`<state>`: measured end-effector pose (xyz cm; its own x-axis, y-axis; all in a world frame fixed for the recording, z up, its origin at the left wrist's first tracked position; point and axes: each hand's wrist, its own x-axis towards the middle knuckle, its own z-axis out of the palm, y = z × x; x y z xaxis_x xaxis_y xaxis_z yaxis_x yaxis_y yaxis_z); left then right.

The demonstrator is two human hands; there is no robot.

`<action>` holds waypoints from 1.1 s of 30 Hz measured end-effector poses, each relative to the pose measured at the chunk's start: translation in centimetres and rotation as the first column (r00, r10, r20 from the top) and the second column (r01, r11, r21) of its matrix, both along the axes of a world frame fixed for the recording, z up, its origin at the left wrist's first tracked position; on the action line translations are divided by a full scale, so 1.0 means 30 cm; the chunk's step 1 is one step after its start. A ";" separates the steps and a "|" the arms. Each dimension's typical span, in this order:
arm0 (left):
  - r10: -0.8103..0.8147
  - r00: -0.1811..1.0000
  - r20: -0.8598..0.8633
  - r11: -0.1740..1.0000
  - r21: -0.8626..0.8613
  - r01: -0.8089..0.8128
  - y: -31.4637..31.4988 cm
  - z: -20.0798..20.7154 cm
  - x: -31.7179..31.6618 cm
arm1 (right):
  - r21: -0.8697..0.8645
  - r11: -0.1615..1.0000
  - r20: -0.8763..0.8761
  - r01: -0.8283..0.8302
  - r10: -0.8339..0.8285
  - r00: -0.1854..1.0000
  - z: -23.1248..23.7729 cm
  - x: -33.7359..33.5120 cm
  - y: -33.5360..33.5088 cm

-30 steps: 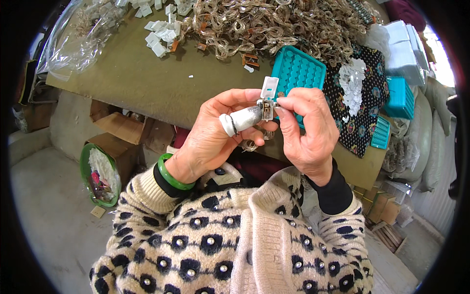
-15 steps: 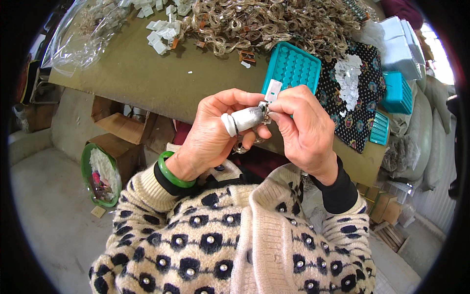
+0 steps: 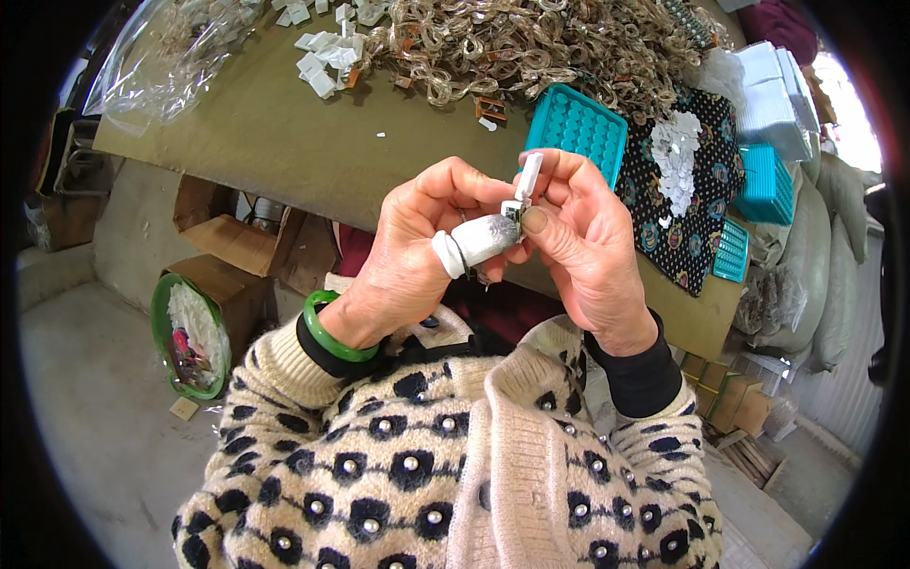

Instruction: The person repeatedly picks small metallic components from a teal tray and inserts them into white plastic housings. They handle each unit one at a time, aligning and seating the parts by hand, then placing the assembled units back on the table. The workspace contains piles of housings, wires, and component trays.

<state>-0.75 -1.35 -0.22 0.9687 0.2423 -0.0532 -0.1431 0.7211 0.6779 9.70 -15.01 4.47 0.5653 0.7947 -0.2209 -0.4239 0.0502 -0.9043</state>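
Both hands meet over the table's near edge around a small white plastic case (image 3: 529, 178). Its lid part stands up nearly edge-on, and a little dark and metallic part shows at its base. My left hand (image 3: 398, 247) pinches the case from the left, fingers closed. One of its fingers wears a white wrap (image 3: 482, 239), grey at the tip and tied with a dark band. From the other side my right hand (image 3: 597, 251) grips the case, thumb pressed low against it and fingers behind the lid. My fingers hide much of the case's lower part.
Behind my hands lies a teal tray (image 3: 580, 128) with round hollows. A heap of coiled clear wires (image 3: 531, 47) covers the table's far side, beside white plastic pieces (image 3: 327, 62). White flat bits (image 3: 675, 156) lie on a patterned cloth (image 3: 706, 242). Teal baskets (image 3: 766, 185) stand at right.
The white case has turned so its lid shows edge-on instead of face-on. My right hand has rolled, bringing its thumb to the front and its fingers behind the lid.
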 end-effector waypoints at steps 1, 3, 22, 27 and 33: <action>0.008 1.000 0.002 1.000 0.025 -0.008 0.002 -0.006 0.001 | -0.008 1.000 0.033 0.006 -0.006 0.999 0.000 0.001 0.005; 0.000 1.000 0.013 1.000 0.008 0.000 0.005 -0.018 0.007 | 0.016 1.000 0.098 0.006 -0.007 0.995 -0.003 0.010 0.015; -0.026 0.997 0.076 0.958 -0.283 0.047 -0.009 -0.049 0.010 | 0.184 0.950 0.884 0.254 -0.273 0.379 -0.087 0.012 0.057; 0.068 0.997 0.020 0.976 -0.207 -0.063 -0.031 -0.053 0.014 | 0.253 0.954 0.926 0.163 -0.287 0.244 -0.113 -0.002 0.059; 0.089 0.994 -0.057 0.926 -0.363 -0.104 -0.050 -0.048 0.018 | 0.139 0.988 0.928 0.072 -0.155 0.340 -0.106 0.000 0.029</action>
<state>-0.21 -2.87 -1.65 0.9370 0.2914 -0.1925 -0.2035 0.9035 0.3772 9.69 -14.14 1.30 0.4563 0.6931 0.5580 0.7076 0.0977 -0.6999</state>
